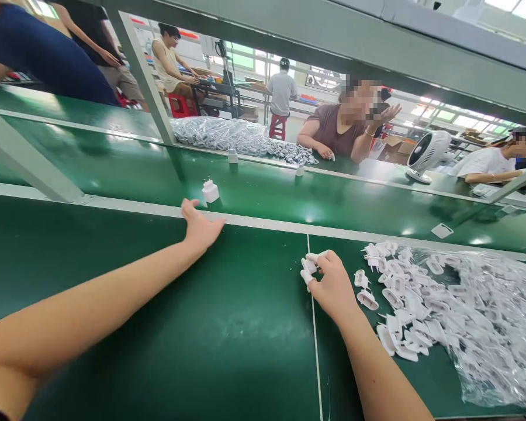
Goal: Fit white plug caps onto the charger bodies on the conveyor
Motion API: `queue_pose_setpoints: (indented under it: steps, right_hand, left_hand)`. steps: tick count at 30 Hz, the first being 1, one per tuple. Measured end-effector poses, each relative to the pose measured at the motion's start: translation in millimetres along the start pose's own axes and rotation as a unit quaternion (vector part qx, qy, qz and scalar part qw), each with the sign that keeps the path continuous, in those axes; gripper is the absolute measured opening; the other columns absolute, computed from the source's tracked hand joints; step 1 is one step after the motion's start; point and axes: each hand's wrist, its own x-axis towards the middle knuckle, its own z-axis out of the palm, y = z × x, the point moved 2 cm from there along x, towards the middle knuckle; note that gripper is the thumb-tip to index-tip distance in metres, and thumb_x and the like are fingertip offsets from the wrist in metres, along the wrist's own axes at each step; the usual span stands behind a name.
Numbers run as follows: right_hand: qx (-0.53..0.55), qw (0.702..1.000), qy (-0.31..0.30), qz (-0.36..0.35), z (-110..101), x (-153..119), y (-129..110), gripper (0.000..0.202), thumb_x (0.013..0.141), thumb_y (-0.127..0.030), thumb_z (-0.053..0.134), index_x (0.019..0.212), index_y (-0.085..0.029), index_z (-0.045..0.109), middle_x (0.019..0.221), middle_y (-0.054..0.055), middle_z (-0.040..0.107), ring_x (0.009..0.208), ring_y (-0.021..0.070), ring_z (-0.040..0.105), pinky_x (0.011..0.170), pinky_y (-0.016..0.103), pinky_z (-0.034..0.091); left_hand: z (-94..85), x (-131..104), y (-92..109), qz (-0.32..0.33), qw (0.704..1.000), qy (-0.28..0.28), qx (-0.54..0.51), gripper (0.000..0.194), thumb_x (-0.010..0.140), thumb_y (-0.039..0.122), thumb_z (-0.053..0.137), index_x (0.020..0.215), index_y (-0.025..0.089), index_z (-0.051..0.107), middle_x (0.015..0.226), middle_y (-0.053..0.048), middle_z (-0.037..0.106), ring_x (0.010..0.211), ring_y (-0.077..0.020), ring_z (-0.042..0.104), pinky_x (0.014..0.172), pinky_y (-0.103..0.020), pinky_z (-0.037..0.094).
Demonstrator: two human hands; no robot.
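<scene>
My left hand (200, 229) reaches over the pale rail at the belt's near edge, fingers spread and holding nothing. Just beyond it, a white plug charger (211, 192) stands on the green belt with its pins up, apart from the fingers. My right hand (332, 282), with white covers on its fingertips, pinches a small white plastic plug part (309, 266) above the green table. Right of that hand lie loose white plug parts (367, 300) beside a large heap (414, 304) spilling from a clear plastic bag (502, 316).
Several white pieces sit on the green belt (263, 187), including a flat square one (442, 231). Metal posts (142, 70) and an overhead beam frame the line. Across it are bagged parts (221, 135), a white fan (428, 153) and a seated person (333, 126).
</scene>
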Motion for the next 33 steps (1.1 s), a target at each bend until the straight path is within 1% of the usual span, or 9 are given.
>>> queue_pose_setpoints:
  steps: [2,4,7,9,13,20,25,29,33]
  right_hand:
    - [0.041,0.998,-0.001,-0.038,8,-5,-10,0.031,0.096,-0.028,0.073,0.125,-0.024,0.083,0.106,0.008,0.070,0.098,0.0262,0.074,0.084,0.041,0.068]
    - [0.083,0.992,0.001,-0.091,15,-11,-24,0.032,0.096,-0.028,0.074,0.127,-0.024,0.083,0.103,0.008,0.071,0.091,0.0238,0.075,0.080,0.040,0.069]
    - [0.131,0.975,0.027,-0.177,22,-21,-45,0.040,0.094,-0.022,0.073,0.133,-0.025,0.080,0.099,0.006,0.072,0.083,0.0217,0.075,0.073,0.037,0.069]
    - [0.150,0.963,0.045,-0.218,24,-26,-54,0.049,0.090,-0.017,0.072,0.138,-0.027,0.078,0.097,0.005,0.073,0.082,0.0213,0.074,0.068,0.035,0.067]
    - [0.189,0.953,0.052,-0.232,23,-28,-61,0.050,0.091,-0.015,0.075,0.139,-0.029,0.077,0.098,0.004,0.075,0.080,0.0195,0.076,0.067,0.032,0.068]
    - [0.251,0.938,0.020,-0.238,18,-23,-67,0.052,0.094,-0.012,0.077,0.141,-0.034,0.076,0.108,0.005,0.083,0.088,0.0199,0.082,0.075,0.030,0.071]
    - [0.252,0.942,0.023,-0.222,17,-22,-66,0.043,0.096,-0.016,0.079,0.137,-0.031,0.079,0.105,0.006,0.083,0.086,0.0194,0.081,0.077,0.030,0.071]
    - [0.290,0.947,-0.022,-0.137,21,-23,-63,0.025,0.100,-0.026,0.082,0.124,-0.028,0.085,0.099,0.004,0.085,0.079,0.0160,0.078,0.076,0.029,0.069]
    - [0.389,0.916,-0.088,-0.032,29,-23,-57,0.022,0.104,-0.044,0.081,0.119,-0.029,0.088,0.103,0.004,0.088,0.084,0.0174,0.083,0.080,0.030,0.071]
  left_hand:
    - [1.7,-46,6,-0.075,0.997,-0.003,-0.030,0.080,0.090,0.032,0.091,0.156,0.019,0.048,0.182,-0.022,0.025,0.173,-0.0482,0.017,0.140,-0.073,0.014]
    - [8.1,-95,17,-0.118,0.985,-0.087,-0.087,0.075,0.081,0.038,0.098,0.141,0.023,0.056,0.181,-0.020,0.032,0.173,-0.0431,0.025,0.143,-0.063,0.016]
    - [20.9,-151,41,-0.147,0.935,-0.261,-0.189,0.069,0.072,0.057,0.102,0.121,0.023,0.068,0.148,-0.018,0.071,0.146,-0.0386,0.065,0.130,-0.056,0.046]
    - [26.7,-168,53,-0.172,0.896,-0.334,-0.238,0.071,0.073,0.068,0.101,0.115,0.021,0.070,0.117,-0.014,0.082,0.113,-0.0330,0.079,0.107,-0.051,0.062]
    - [29.8,-167,58,-0.219,0.853,-0.365,-0.302,0.075,0.072,0.078,0.100,0.110,0.021,0.067,0.095,-0.007,0.082,0.084,-0.0216,0.077,0.082,-0.037,0.061]
    - [27.6,-164,52,-0.253,0.827,-0.354,-0.356,0.075,0.071,0.074,0.104,0.107,0.021,0.066,0.087,-0.001,0.082,0.079,-0.0158,0.076,0.083,-0.030,0.060]
    - [23.6,-164,53,-0.262,0.812,-0.349,-0.386,0.074,0.079,0.071,0.101,0.123,0.023,0.066,0.084,0.000,0.083,0.081,-0.0175,0.080,0.084,-0.030,0.063]
    - [17.5,-163,52,-0.245,0.824,-0.353,-0.370,0.071,0.088,0.071,0.095,0.134,0.024,0.067,0.089,-0.003,0.087,0.086,-0.0205,0.085,0.084,-0.030,0.066]
    - [14.6,-163,50,-0.236,0.833,-0.353,-0.356,0.062,0.092,0.069,0.092,0.130,0.023,0.073,0.093,-0.005,0.090,0.089,-0.0221,0.087,0.087,-0.030,0.070]
